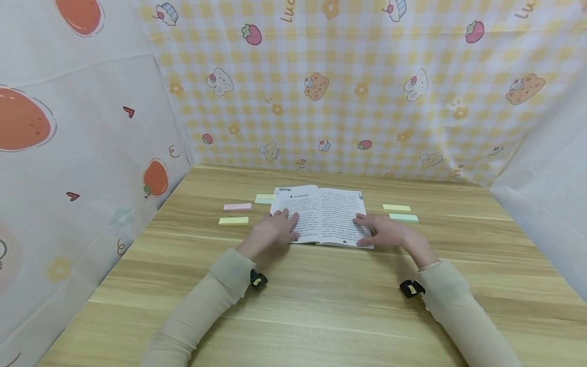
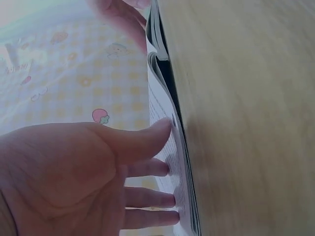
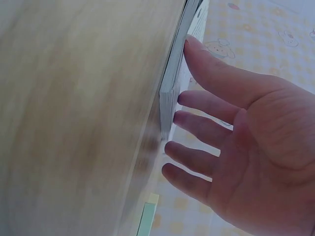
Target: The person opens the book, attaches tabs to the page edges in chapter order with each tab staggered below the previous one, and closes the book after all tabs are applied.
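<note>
An open book (image 1: 321, 211) with printed text lies flat on the wooden table (image 1: 321, 306) in the head view. My left hand (image 1: 275, 232) rests with straight fingers on its left page; the left wrist view shows the fingertips (image 2: 167, 169) touching the page (image 2: 165, 113). Over the right page lies my right hand (image 1: 385, 232), its fingers (image 3: 197, 120) spread and straight; the thumb touches the book's edge (image 3: 172, 93) in the right wrist view. Neither hand grips anything.
Sticky note pads lie around the book: pink (image 1: 237, 207), yellow (image 1: 233, 220) and pale green (image 1: 264, 199) on the left, yellow (image 1: 396, 207) and green (image 1: 403, 217) on the right. Patterned cloth walls (image 1: 348, 92) enclose the table on three sides.
</note>
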